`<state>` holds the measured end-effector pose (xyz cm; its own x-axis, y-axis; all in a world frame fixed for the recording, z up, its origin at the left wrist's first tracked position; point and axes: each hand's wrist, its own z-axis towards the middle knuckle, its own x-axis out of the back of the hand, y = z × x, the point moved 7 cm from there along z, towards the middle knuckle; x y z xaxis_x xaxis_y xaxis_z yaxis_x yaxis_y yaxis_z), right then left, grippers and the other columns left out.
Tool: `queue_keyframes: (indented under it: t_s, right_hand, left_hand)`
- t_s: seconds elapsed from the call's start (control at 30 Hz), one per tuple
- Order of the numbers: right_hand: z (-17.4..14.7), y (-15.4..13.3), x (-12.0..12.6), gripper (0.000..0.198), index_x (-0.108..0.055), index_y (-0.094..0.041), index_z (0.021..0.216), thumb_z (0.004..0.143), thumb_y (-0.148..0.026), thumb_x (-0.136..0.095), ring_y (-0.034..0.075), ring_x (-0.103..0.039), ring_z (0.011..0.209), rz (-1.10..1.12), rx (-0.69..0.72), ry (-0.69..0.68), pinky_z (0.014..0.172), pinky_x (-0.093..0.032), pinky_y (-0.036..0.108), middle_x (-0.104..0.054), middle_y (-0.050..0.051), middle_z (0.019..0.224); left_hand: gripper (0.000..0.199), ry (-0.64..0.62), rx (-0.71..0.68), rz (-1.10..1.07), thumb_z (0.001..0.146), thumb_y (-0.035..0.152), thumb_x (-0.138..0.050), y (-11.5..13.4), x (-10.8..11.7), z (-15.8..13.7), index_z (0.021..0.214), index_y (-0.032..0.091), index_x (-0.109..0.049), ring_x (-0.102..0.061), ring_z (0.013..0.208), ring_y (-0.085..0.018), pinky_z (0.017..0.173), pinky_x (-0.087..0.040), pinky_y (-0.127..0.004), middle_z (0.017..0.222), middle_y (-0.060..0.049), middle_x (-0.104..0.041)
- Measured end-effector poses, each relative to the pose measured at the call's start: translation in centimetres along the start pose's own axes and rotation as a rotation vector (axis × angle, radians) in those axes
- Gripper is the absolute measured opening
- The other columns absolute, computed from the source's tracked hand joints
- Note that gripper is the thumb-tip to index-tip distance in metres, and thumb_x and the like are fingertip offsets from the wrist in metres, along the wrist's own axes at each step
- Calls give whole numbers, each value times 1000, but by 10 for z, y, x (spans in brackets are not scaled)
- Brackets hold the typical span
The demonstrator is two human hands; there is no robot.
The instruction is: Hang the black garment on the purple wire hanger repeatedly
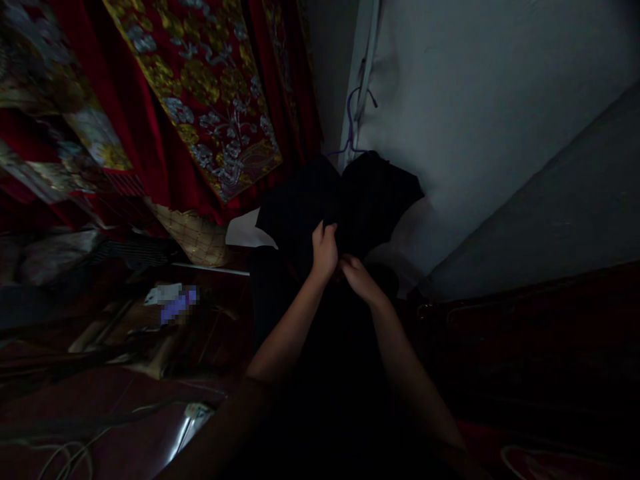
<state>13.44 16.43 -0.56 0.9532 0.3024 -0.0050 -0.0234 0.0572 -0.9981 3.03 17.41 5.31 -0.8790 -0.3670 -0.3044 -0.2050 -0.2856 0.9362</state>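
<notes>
A black short-sleeved shirt (pixel 300 200) hangs on a purple hanger (pixel 351 120) in the corner ahead of me. My left hand (pixel 325 255) is closed at the front of the shirt, its thumb and fingertips pinching the dark cloth near the middle. Just below and to the right, my right hand (pixel 356 276) has its fingers curled against the same cloth. The two hands are close together. Poor light hides the shirt's details and the exact spot between my fingertips.
Red embroidered curtains (pixel 200 80) hang at the left. A pale wall (pixel 490 120) rises at the right. On the lower left, a wooden stool (pixel 115 330) carries a blurred purple item and a white one. Cables (pixel 65 460) lie on the reddish floor.
</notes>
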Motion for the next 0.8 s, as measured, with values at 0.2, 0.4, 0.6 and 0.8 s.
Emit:
queue_keyframes:
  t_s: [0.2, 0.4, 0.6, 0.8]
  right_hand:
    - [-6, -7, -5, 21, -59, -20, 65, 79, -36, -59, 13, -54, 51, 21, 24, 15, 51, -41, 25, -61, -2, 57]
    - [-2, -8, 3, 30, -61, -19, 58, 79, -39, -56, 10, -44, 40, 78, -23, 114, 43, -30, 23, -51, -3, 44]
    - [-8, -6, -7, 29, -64, -17, 55, 73, -39, -58, 9, -40, 36, 129, -84, 98, 41, -26, 23, -49, -2, 39]
    - [24, -36, 8, 26, -65, -15, 60, 73, -33, -53, 7, -31, 34, 202, -41, 192, 39, -19, 23, -45, -4, 37]
  left_hand:
    - [15, -5, -1, -66, 89, 30, -55, -7, 8, 7, 98, 21, -63, -64, 107, -22, 92, -50, -34, 105, -6, -66]
    - [26, -282, -217, 74, 81, 27, -58, -29, 30, -18, 106, 21, -63, -64, 102, -20, 93, -50, -33, 107, -7, -68]
    - [8, -325, -183, 198, 73, 21, -67, -72, 37, -39, 80, 17, -66, -63, 73, -17, 72, -50, -27, 74, 0, -66]
    - [20, -296, -202, 287, 82, 29, -69, -80, 41, -25, 97, 19, -77, -73, 94, -27, 90, -54, -39, 97, -8, -78]
